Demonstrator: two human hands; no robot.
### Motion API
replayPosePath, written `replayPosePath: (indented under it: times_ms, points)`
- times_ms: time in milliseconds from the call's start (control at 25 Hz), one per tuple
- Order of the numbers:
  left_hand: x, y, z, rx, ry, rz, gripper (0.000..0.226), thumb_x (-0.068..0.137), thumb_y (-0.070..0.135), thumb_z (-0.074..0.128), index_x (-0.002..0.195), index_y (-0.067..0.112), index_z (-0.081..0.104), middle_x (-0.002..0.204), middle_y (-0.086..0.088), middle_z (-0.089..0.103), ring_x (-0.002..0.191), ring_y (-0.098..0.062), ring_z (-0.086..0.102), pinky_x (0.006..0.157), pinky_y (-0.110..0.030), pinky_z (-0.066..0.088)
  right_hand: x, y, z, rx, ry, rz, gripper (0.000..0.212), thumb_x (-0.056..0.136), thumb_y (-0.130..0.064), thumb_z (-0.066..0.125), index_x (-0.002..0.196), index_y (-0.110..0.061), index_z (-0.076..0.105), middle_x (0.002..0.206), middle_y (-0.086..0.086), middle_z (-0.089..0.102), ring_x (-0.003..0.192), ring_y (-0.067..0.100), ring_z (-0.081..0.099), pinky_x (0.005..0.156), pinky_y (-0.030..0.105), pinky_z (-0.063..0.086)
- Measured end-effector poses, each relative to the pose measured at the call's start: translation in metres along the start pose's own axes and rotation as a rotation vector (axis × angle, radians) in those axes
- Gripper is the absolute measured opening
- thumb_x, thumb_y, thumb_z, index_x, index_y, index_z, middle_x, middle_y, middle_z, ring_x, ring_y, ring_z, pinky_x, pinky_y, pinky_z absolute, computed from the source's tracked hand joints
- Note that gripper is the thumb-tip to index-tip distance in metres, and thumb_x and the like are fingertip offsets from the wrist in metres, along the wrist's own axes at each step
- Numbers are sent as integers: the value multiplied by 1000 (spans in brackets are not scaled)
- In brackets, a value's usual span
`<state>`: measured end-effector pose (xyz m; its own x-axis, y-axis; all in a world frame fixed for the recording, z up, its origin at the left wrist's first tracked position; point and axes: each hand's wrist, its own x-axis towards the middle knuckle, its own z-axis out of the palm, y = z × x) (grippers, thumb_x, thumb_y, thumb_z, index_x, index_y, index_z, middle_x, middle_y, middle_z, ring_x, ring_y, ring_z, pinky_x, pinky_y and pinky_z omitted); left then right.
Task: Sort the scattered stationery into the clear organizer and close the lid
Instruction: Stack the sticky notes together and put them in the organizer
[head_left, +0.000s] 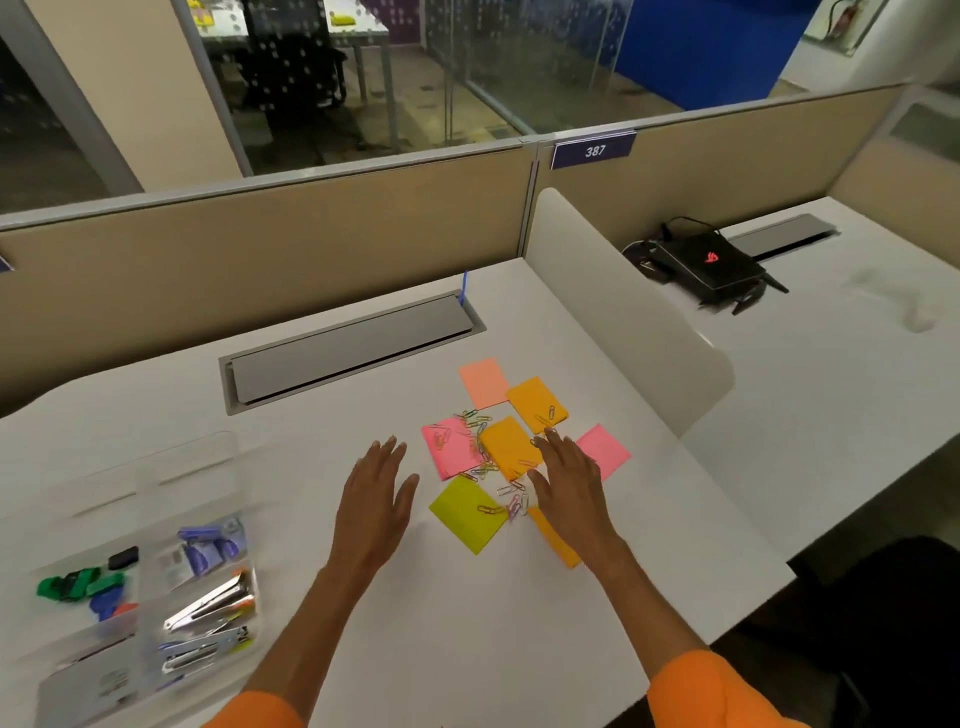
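While both hands are stretched out flat over the white counter (467, 623), neither one holds anything. The middle orange pad (506, 447) of sticky notes serves as the reference for the places.

The right hand (569, 483) is just to the right of this pad, its fingers (553, 441) straight and a little spread, with the tips at the pad's right edge; I cannot tell if they touch it. The left hand (376, 499) is to the left of the pad, beyond a pink pad (447, 454), with its fingers straight and released.

Coloured paper clips (480, 434) lie scattered along the left and lower sides of the orange pad, some of them on the pink pad. Behind it are a second orange pad (535, 402) and a salmon pad (483, 382). To the right of it, past the right hand, is another pink pad (610, 449). In front of it lie a yellow-green pad (467, 514) and a third orange pad (558, 543), partly under the right wrist.

Far to the left and nearer to the person stands the clear organizer (52, 644) with its lid (171, 467) open. Inside it are staplers (208, 605), green clips (78, 582) and purple packets (213, 543).
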<state>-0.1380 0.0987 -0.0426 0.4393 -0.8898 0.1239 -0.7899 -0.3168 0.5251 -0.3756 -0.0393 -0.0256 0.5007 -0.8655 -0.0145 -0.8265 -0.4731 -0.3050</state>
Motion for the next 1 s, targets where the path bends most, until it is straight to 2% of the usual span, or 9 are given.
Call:
replayPosePath:
  times_ms: [120,200,360,520,680,800,880,1000]
  points:
    - [-1,11,23,-45,-126,-60,43,91,38,60,126,12,61,131,-7,60,122,-28,55,98,-39,44,-7,26,2,58,-77,93,49,90,-24,63,137,-15,48,146,10,45,133,31,42,104,44,37]
    - [0,19,33,-27,-226,-142,48,85,42,69,122,13,61,124,-7,61,114,-27,57,91,-38,47,-15,39,4,74,-129,181,52,87,-30,67,134,-16,49,138,10,49,127,29,44,99,39,39]
    - [6,38,49,159,-384,-270,65,75,60,70,118,14,54,117,-5,54,109,-24,52,83,-36,45,-26,56,3,82,-255,396,67,75,-52,74,124,-14,48,124,10,48,118,29,45,90,38,44]
    - [9,54,59,279,-411,-353,76,68,64,73,119,13,47,119,-6,50,113,-26,50,85,-38,43,-31,58,9,22,-330,458,83,66,-63,74,124,-13,42,125,9,45,119,28,43,88,39,45]
    - [14,60,63,247,-432,-460,79,67,58,77,122,11,45,123,-7,50,118,-27,48,91,-42,41,-30,54,14,-21,-323,498,84,65,-57,77,125,-13,37,127,10,48,120,27,43,90,40,44]
    - [18,58,64,221,-467,-571,82,61,61,79,121,14,50,123,-7,53,119,-27,50,93,-44,40,-24,54,14,6,-347,536,90,64,-56,79,128,-11,36,129,12,49,122,29,45,93,41,44]
    - [17,57,62,194,-464,-612,79,58,61,80,117,15,55,119,-7,56,116,-28,52,91,-43,42,-22,55,13,44,-361,556,89,63,-55,81,127,-10,38,129,12,49,121,29,46,93,41,45]
    - [14,59,56,47,-421,-614,69,61,48,84,110,10,54,108,-8,59,104,-28,58,76,-35,46,-24,55,13,58,-379,536,77,67,-55,78,122,-11,45,128,11,46,119,28,47,90,38,47]
